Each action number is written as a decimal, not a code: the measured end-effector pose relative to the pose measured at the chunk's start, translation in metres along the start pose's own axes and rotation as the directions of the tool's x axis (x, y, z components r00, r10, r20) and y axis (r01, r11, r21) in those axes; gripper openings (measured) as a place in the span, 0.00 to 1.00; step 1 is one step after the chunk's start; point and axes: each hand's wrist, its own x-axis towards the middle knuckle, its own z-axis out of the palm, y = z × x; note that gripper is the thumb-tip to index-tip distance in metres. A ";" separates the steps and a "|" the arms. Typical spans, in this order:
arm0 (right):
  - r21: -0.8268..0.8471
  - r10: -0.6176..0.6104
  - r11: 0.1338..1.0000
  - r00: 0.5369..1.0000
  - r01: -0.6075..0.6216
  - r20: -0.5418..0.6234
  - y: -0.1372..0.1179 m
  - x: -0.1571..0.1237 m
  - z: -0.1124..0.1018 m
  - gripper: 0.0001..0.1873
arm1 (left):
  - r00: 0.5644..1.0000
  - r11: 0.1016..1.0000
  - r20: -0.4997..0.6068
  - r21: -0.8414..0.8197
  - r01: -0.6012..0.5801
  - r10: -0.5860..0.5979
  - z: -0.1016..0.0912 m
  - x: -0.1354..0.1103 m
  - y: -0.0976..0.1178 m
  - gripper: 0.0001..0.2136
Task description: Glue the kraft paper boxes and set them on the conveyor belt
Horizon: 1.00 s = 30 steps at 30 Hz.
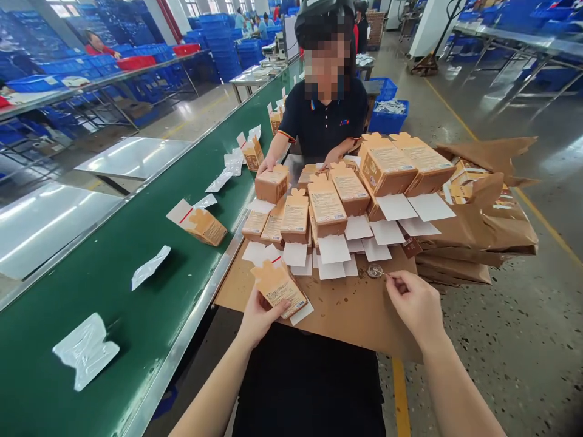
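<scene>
1. One carton [280,285] in the left hand [259,312], fingers wrapped on it, over near-left worktop [355,321].
2. Right hand [416,303]: fingers narrow, pinching one thin strand [385,275] by one small coil [375,271].
3. Carton stack [328,203], far side; overlapped, can't count.
4. Green belt [136,315], left: at least three belt cartons [207,226], at least five white pouches [86,352].
5. Worktop brown; one co-worker [325,115] across, hand on a stack carton.
6. Room: speckled floor [487,328], blue crates [218,45] far left.
</scene>
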 end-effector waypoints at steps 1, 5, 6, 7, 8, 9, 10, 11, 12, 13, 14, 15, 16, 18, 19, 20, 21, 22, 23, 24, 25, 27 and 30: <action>0.046 0.014 0.999 0.999 -0.012 -0.041 -0.006 -0.010 0.000 0.19 | 1.000 1.000 0.028 0.019 -0.009 0.008 0.000 0.002 0.000 0.42; 0.316 0.045 0.948 0.999 -0.033 -0.031 -0.047 -0.062 0.021 0.15 | 0.992 0.995 0.129 0.097 -0.020 0.007 -0.001 0.007 0.005 0.41; 0.366 0.028 0.930 0.999 -0.032 0.017 -0.059 -0.074 0.030 0.14 | 0.990 0.994 0.140 0.109 -0.019 0.004 -0.001 0.007 0.007 0.40; 0.404 0.006 0.914 0.998 -0.028 0.055 -0.070 -0.085 0.041 0.13 | 0.989 0.992 0.145 0.120 -0.022 0.004 -0.001 0.007 0.008 0.40; 0.430 -0.015 0.902 0.995 -0.027 0.094 -0.081 -0.093 0.051 0.13 | 0.989 0.991 0.148 0.132 -0.026 0.006 0.000 0.006 0.010 0.39; 0.448 -0.038 0.894 0.991 -0.024 0.130 -0.090 -0.099 0.060 0.13 | 0.989 0.989 0.150 0.144 -0.033 0.011 0.000 0.006 0.011 0.39; 0.460 -0.059 0.888 0.986 -0.020 0.157 -0.097 -0.102 0.069 0.12 | 0.989 0.987 0.149 0.156 -0.041 0.017 0.000 0.005 0.012 0.38; 0.468 -0.077 0.884 0.981 -0.016 0.180 -0.102 -0.104 0.076 0.12 | 0.989 0.985 0.147 0.167 -0.049 0.024 0.000 0.004 0.012 0.37; 0.473 -0.094 0.881 0.975 -0.013 0.201 -0.105 -0.104 0.082 0.13 | 0.989 0.983 0.147 0.175 -0.054 0.028 0.000 0.003 0.012 0.36; 0.476 -0.107 0.879 0.970 -0.011 0.219 -0.106 -0.103 0.086 0.13 | 0.989 0.982 0.146 0.179 -0.056 0.030 0.000 0.003 0.012 0.36; 0.478 -0.117 0.878 0.964 -0.011 0.238 -0.106 -0.102 0.089 0.13 | 0.989 0.982 0.146 0.178 -0.055 0.029 0.000 0.003 0.012 0.36; 0.477 -0.122 0.879 0.960 -0.014 0.252 -0.105 -0.100 0.090 0.14 | 0.989 0.983 0.148 0.176 -0.052 0.025 0.000 0.003 0.012 0.36; 0.473 -0.121 0.881 0.958 -0.018 0.261 -0.104 -0.098 0.091 0.14 | 0.988 0.984 0.151 0.173 -0.049 0.022 0.000 0.003 0.012 0.37; 0.461 -0.105 0.887 0.963 -0.021 0.247 -0.101 -0.095 0.089 0.13 | 0.988 0.984 0.153 0.171 -0.053 0.026 0.001 0.003 0.011 0.37; 0.455 -0.094 0.890 0.969 -0.021 0.228 -0.099 -0.094 0.086 0.13 | 0.988 0.982 0.150 0.176 -0.063 0.036 0.001 0.003 0.011 0.37; 0.449 -0.081 0.893 0.975 -0.022 0.209 -0.098 -0.094 0.083 0.12 | 0.988 0.980 0.146 0.184 -0.078 0.051 0.002 0.002 0.010 0.37; 0.446 -0.069 0.895 0.979 -0.023 0.189 -0.097 -0.094 0.079 0.12 | 0.988 0.976 0.139 0.193 -0.095 0.069 0.002 0.000 0.010 0.37; 0.446 -0.057 0.895 0.983 -0.027 0.175 -0.096 -0.094 0.074 0.12 | 0.987 0.972 0.132 0.205 -0.113 0.087 0.003 -0.003 0.009 0.38; 0.448 -0.045 0.894 0.985 -0.034 0.165 -0.094 -0.095 0.069 0.13 | 0.987 0.967 0.126 0.220 -0.129 0.103 0.004 -0.006 0.008 0.38; 0.449 -0.029 0.892 0.986 -0.048 0.162 -0.093 -0.097 0.064 0.13 | 0.986 0.961 0.123 0.238 -0.141 0.115 0.005 -0.010 0.007 0.38; 0.451 -0.010 0.890 0.987 -0.065 0.163 -0.091 -0.099 0.059 0.13 | 0.985 0.954 0.124 0.260 -0.151 0.122 0.006 -0.014 0.005 0.38; 0.452 0.031 0.885 0.984 -0.108 0.173 -0.086 -0.104 0.049 0.13 | 0.984 0.938 0.127 0.308 -0.161 0.127 0.008 -0.021 0.001 0.35; 0.446 0.088 0.879 0.978 -0.166 0.190 -0.081 -0.112 0.038 0.14 | 0.987 0.928 0.098 0.341 -0.153 0.126 0.011 -0.027 -0.007 0.30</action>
